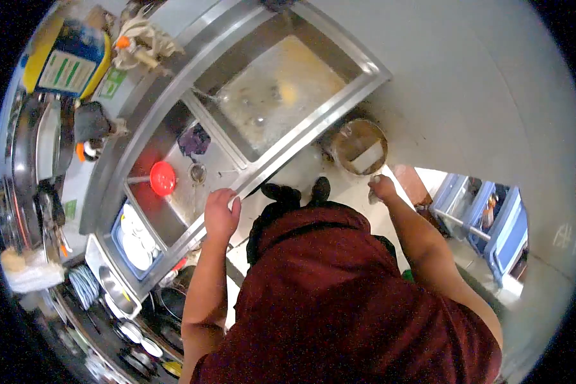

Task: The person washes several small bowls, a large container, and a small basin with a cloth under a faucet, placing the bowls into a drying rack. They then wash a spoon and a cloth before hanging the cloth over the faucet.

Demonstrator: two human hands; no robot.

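Observation:
My left hand (222, 216) is over the front rim of the steel sink (248, 168), its thumb a little apart from loosely bent fingers. In the sink's middle basin lie a red bowl (162, 178) and a dark purple cloth (194, 140), left of and beyond that hand. Cloudy water (281, 96) with a yellowish patch stands in the large basin. My right hand (384, 188) is low on my right, fingers closed around a small pale grey thing that I cannot make out. Just beyond it is a round bucket (361, 147) with brown contents and a pale flat piece inside.
A blue tub (136, 243) of white dishes fills the sink's left end. A yellow-and-blue container (68, 61) stands on the ledge behind. Blue crates (483, 217) are at my right, past the grey wall (480, 96). Pans and dishes (131, 331) crowd the lower left.

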